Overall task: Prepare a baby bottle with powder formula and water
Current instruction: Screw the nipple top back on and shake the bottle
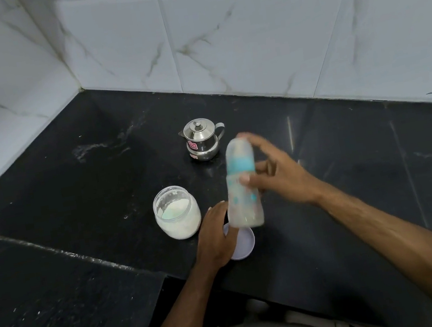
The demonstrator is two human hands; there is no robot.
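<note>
Nearest us lay the black speckled stone bench (71, 186), polished and flecked with white. On it our left hand (215, 237) rested palm down, fingers relaxed, over the near-left part of a flat round pale lilac plastic lid (246, 243), gripping nothing that we could see. Our right hand (273, 174) held the clear plastic baby bottle with a teal collar (242, 184) by its middle, thumb in front and fingers curled behind. The bottle was blurred and stood nearly upright above the lid, its long axis vertical and its capped top pointing up, leaning slightly right and away from us. Just left of it stood an open, round clear jar of white powder (178, 216). Farther back stood a small shiny steel lidded pot with a spout and handle (202, 140), in front of white marbled wall tiles (247, 45).
</note>
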